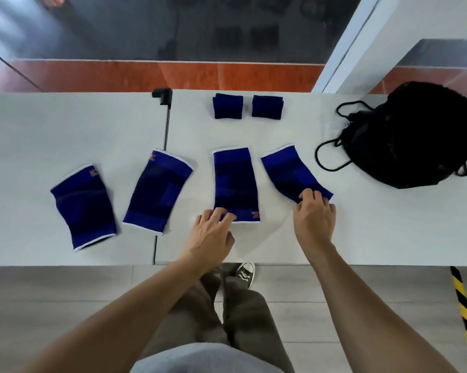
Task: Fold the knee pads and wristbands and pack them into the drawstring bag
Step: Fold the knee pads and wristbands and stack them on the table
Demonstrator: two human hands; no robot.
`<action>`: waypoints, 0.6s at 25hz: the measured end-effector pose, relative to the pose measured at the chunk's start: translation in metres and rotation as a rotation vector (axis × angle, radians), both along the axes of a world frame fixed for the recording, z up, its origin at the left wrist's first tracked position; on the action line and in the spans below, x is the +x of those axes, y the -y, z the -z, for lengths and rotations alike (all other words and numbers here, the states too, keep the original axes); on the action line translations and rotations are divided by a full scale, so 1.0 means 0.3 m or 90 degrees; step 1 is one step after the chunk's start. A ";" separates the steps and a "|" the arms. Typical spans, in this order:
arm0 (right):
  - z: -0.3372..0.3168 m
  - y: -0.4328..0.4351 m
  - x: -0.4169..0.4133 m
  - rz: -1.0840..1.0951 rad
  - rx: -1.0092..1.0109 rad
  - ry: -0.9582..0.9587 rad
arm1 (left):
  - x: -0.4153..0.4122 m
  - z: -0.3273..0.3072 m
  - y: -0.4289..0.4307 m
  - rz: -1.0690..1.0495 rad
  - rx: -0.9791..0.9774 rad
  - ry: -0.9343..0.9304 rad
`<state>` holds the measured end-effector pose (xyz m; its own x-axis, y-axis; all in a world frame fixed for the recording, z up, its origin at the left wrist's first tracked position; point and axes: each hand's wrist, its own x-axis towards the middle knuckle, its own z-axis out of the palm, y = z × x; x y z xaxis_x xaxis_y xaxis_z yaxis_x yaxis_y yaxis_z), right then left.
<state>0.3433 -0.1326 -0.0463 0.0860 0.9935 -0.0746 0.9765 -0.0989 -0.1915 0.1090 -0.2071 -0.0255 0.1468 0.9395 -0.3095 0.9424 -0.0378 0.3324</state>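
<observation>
Head view, four blue knee pads flat in a row on white worktop, left hand fingers resting on third knee pad, not clearly gripping, right hand pinching near edge of fourth knee pad, two wristbands behind, black drawstring bag far right.

Table: four knee pads in a row. Left fingers on third pad; right fingers on fourth. Two pads left of them. Wristbands beyond; drawstring bag far right.
</observation>
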 end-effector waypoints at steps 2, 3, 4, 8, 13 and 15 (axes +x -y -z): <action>-0.081 0.019 -0.012 -0.004 0.087 -0.033 | 0.025 -0.023 -0.028 -0.007 0.002 0.066; -0.130 0.025 -0.022 -0.019 0.124 -0.053 | 0.039 -0.032 -0.054 -0.023 -0.006 0.111; -0.177 0.029 -0.032 -0.045 0.150 -0.083 | 0.056 -0.046 -0.086 -0.062 -0.032 0.169; -0.352 0.037 -0.062 -0.052 0.118 -0.349 | 0.136 -0.115 -0.225 -0.532 -0.345 0.584; -0.427 0.016 -0.084 0.144 -0.010 -0.646 | 0.096 -0.104 -0.315 -0.838 -0.530 1.049; -0.391 0.016 -0.094 0.175 -0.013 -0.640 | 0.039 -0.091 -0.361 -0.865 -0.418 1.016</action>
